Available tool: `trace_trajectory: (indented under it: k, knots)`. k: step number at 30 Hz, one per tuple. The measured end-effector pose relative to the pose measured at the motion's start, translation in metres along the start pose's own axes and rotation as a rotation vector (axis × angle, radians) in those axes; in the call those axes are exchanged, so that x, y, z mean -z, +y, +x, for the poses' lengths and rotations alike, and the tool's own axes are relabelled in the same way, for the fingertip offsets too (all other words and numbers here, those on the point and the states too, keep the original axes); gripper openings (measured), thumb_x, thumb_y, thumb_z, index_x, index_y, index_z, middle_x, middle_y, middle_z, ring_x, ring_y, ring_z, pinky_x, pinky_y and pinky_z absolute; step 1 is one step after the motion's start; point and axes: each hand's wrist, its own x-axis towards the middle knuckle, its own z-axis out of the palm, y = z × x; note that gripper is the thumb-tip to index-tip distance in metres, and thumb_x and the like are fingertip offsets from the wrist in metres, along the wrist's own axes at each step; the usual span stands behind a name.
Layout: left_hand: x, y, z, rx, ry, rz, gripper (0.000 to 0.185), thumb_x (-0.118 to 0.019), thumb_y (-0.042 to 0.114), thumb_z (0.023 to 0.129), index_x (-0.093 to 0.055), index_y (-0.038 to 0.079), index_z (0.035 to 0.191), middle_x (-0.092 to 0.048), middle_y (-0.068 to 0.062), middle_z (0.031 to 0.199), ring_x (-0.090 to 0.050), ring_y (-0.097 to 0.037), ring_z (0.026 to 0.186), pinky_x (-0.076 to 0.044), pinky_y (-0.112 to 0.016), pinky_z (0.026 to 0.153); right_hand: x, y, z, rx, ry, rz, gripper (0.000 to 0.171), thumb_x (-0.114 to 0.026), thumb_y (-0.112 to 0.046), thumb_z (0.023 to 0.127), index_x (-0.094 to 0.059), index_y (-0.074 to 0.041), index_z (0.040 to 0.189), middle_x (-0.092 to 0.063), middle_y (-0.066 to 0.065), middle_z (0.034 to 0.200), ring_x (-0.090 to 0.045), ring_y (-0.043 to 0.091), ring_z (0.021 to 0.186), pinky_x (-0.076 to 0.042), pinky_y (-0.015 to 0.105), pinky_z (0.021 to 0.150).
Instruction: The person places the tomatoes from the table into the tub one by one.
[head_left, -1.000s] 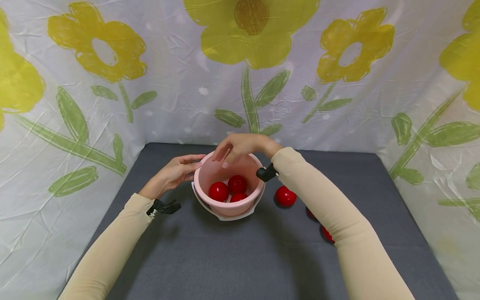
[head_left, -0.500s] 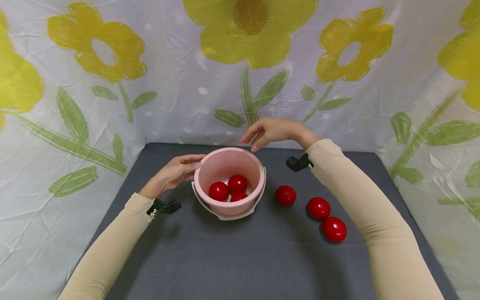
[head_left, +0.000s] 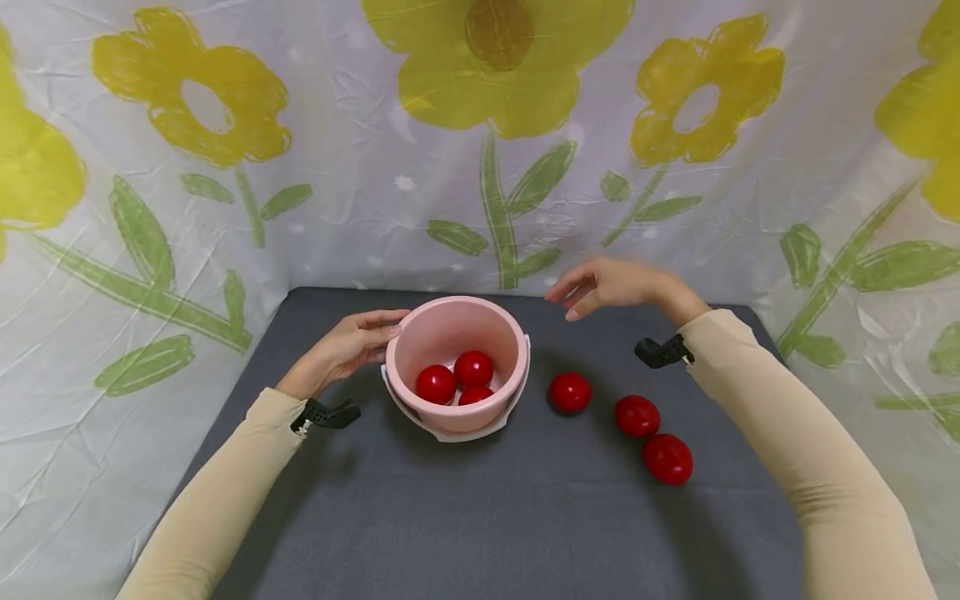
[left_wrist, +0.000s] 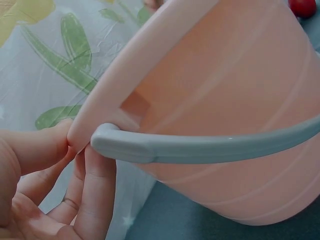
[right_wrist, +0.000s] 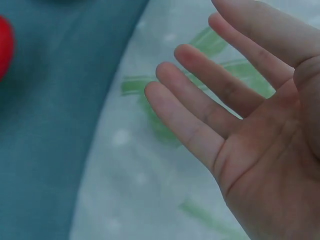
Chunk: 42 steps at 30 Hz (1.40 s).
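Observation:
A pink bucket [head_left: 450, 333] with a pale handle [left_wrist: 210, 148] stands on the grey table, holding three shiny red balls [head_left: 474, 368]. At its left side my left hand [head_left: 341, 350] pinches the rim; in the left wrist view the thumb [left_wrist: 42, 150] lies at the rim's edge and the fingers [left_wrist: 97, 190] are beneath it, near the handle's end. My right hand [head_left: 615, 287] is up in the air to the right of the bucket, holding nothing. The right wrist view shows its fingers [right_wrist: 185, 120] extended and spread apart.
Three more red balls lie right of the bucket: one nearest to it [head_left: 570, 392], a second ball [head_left: 637, 416], and a third ball [head_left: 667, 459] touching or nearly touching the second. A flower-printed curtain [head_left: 345, 192] surrounds the table [head_left: 450, 517] behind and at the sides.
My right hand has moved from over the bucket's opening out to the right, uncovering the loose balls. The left hand and bucket have stayed in place.

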Motion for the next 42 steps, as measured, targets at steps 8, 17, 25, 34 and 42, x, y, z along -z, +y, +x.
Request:
trace_trajectory:
  k: [8, 17, 25, 34, 42]
  knots:
    - [0.0, 0.0, -0.001, -0.001, 0.001, -0.019, 0.052, -0.06, 0.014, 0.099, -0.045, 0.007, 0.148, -0.065, 0.011, 0.119, -0.07, -0.005, 0.099, -0.06, -0.026, 0.084, -0.022, 0.044, -0.008, -0.018, -0.009, 0.064, 0.051, -0.076, -0.016, 0.087, -0.06, -0.007, 0.135, -0.057, 0.017, 0.141, -0.056, 0.036, 0.13, -0.056, 0.038, 0.097]
    - [-0.002, 0.001, -0.003, 0.0, 0.004, -0.008, 0.053, -0.06, 0.015, 0.099, -0.044, 0.007, 0.148, -0.063, 0.007, 0.123, -0.07, -0.004, 0.099, -0.06, -0.026, 0.083, -0.051, 0.077, -0.003, -0.009, -0.03, 0.114, 0.054, -0.076, -0.014, 0.087, -0.058, -0.004, 0.137, -0.052, 0.023, 0.145, -0.051, 0.046, 0.132, -0.051, 0.045, 0.104]
    - [-0.002, 0.001, -0.003, -0.004, 0.0, -0.014, 0.052, -0.059, 0.013, 0.099, -0.044, 0.006, 0.148, -0.064, 0.009, 0.121, -0.069, -0.004, 0.099, -0.06, -0.025, 0.082, -0.073, 0.093, 0.002, -0.021, -0.056, 0.126, 0.058, -0.076, -0.013, 0.086, -0.055, 0.001, 0.138, -0.052, 0.023, 0.145, -0.051, 0.045, 0.132, -0.047, 0.051, 0.108]
    - [-0.003, 0.002, -0.004, -0.002, 0.003, -0.008, 0.052, -0.06, 0.014, 0.099, -0.045, 0.006, 0.148, -0.063, 0.006, 0.124, -0.07, -0.005, 0.1, -0.06, -0.026, 0.083, -0.087, 0.105, 0.007, -0.029, -0.051, 0.104, 0.054, -0.075, -0.013, 0.087, -0.057, 0.0, 0.136, -0.058, 0.02, 0.14, -0.056, 0.041, 0.128, -0.05, 0.049, 0.105]
    - [-0.003, 0.002, -0.004, -0.005, -0.003, -0.011, 0.052, -0.059, 0.014, 0.099, -0.045, 0.006, 0.148, -0.063, 0.006, 0.123, -0.069, -0.005, 0.1, -0.06, -0.025, 0.083, -0.093, 0.109, 0.008, -0.036, -0.057, 0.098, 0.052, -0.074, -0.012, 0.086, -0.059, -0.001, 0.135, -0.06, 0.018, 0.137, -0.055, 0.039, 0.128, -0.051, 0.047, 0.104]
